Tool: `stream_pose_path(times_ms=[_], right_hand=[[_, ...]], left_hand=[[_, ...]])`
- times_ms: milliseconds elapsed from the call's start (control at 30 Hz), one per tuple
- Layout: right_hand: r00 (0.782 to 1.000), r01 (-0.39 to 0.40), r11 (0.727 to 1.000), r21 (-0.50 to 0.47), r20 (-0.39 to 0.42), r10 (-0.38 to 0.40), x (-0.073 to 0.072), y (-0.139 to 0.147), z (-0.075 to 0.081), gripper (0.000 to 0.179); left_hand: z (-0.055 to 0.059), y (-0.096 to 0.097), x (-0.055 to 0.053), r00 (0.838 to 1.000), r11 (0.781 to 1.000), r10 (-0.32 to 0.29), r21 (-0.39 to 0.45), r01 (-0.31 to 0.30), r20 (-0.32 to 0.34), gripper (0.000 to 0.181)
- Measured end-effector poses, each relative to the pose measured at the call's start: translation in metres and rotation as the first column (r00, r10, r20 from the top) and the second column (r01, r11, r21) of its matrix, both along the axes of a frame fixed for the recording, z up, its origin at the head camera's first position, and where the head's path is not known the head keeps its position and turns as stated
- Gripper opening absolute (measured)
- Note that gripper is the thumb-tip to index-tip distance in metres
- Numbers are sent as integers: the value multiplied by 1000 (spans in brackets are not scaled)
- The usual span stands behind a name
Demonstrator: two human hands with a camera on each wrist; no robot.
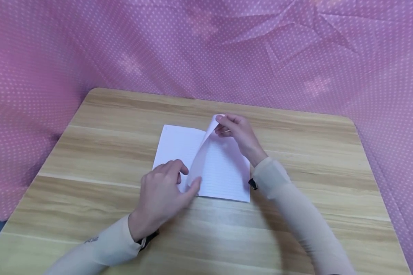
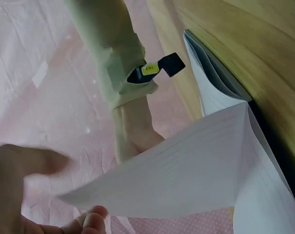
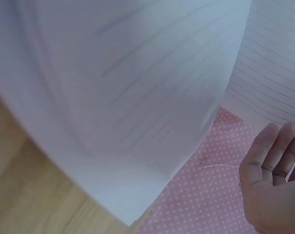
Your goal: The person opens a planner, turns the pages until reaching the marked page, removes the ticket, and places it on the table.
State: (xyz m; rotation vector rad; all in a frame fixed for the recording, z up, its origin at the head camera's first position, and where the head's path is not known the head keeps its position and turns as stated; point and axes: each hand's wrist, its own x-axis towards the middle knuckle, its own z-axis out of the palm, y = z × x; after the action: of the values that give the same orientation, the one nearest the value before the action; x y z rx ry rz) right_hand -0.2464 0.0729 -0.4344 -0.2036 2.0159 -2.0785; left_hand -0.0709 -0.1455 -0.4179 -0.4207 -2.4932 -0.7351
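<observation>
An open notebook [image 1: 223, 172] with white ruled pages lies on the table. One loose page [image 1: 204, 149] stands lifted and curved above its middle fold. At the page's top corner my right hand [image 1: 239, 133] pinches the paper between thumb and fingers. In the right wrist view, the fingers [image 3: 279, 151] touch the ruled sheet. My left hand [image 1: 165, 191] is over the lower left page, thumb spread from the fingers beside the lifted page. The left wrist view shows the page's corner [image 2: 71, 196] between the blurred thumb and the fingers, apparently not gripped.
The wood-grain table [image 1: 99, 152] carries the notebook near its middle. A pink dotted cloth [image 1: 227, 49] hangs behind it and along both sides. Each wrist wears a dark strap under a pale sleeve [image 1: 296, 214].
</observation>
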Motion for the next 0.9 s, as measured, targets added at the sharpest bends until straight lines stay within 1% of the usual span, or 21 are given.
stream_pose_path(times_ms=[33,100,167,233,300,333,367,400,433,467,500,533,567,600,667,700,733,800,867,900], right_hand=[[1000,1,1000,-4,-3,-1,1,-1,-1,23],[1000,-6,1000,-20,-4,6,1,-3,-2,22],[1000,-26,999,-20,-7,26,1,-1,-3,28],[999,-42,999,6,-9,42,0,4,-4,37],[998,-54,995,82,-13,56,-1,14,-5,45],[998,-52,989,141,-18,55,-2,21,-6,45],[998,-40,973,228,-38,50,-2,28,-8,43],[996,-27,944,329,-68,52,-3,35,-9,40],[994,-10,903,430,-97,57,-4,42,-10,36],[988,7,848,530,-134,76,-5,48,-12,33],[981,26,785,619,-166,99,-6,54,-13,30],[972,48,713,700,-196,127,-7,59,-15,28],[962,68,640,765,-219,160,-8,62,-17,27],[953,74,581,811,-229,198,-9,64,-18,26],[937,73,484,872,-227,267,-10,67,-21,27],[931,70,443,894,-218,293,-10,68,-22,27],[924,70,406,911,-212,317,-10,68,-22,27],[915,72,359,931,-204,347,-9,68,-23,26],[910,83,332,940,-207,359,-8,68,-24,26],[908,90,328,940,-213,362,-8,68,-24,26]], left_hand=[[-1,0,-1,1000,1000,5,-6,-5,-22,25],[-3,-3,-2,999,1000,11,-9,-12,-38,17],[-5,-8,-4,999,1000,23,0,-23,-39,18],[-7,-14,-4,999,999,40,10,-40,-21,21],[-10,-22,-4,998,997,69,17,-69,12,24],[-11,-26,-4,996,996,85,17,-85,30,25],[-13,-30,-3,994,995,97,17,-98,50,27],[-15,-35,-3,991,993,113,14,-115,77,28],[-17,-38,-2,986,991,128,10,-130,105,28],[-19,-42,-2,980,990,142,2,-144,139,29],[-21,-45,-2,973,988,152,-8,-153,175,29],[-23,-48,-2,963,986,165,-20,-164,215,30],[-24,-51,-2,951,984,177,-37,-173,254,30],[-26,-53,-3,937,982,189,-57,-181,294,31],[-29,-58,-5,902,977,213,-102,-188,375,33],[-30,-60,-6,882,974,224,-126,-188,415,34],[-31,-62,-7,858,971,234,-150,-185,457,35],[-34,-65,-9,808,966,251,-191,-174,533,37],[-36,-68,-12,763,962,264,-224,-159,590,38],[-37,-69,-13,747,960,267,-233,-153,609,38]])
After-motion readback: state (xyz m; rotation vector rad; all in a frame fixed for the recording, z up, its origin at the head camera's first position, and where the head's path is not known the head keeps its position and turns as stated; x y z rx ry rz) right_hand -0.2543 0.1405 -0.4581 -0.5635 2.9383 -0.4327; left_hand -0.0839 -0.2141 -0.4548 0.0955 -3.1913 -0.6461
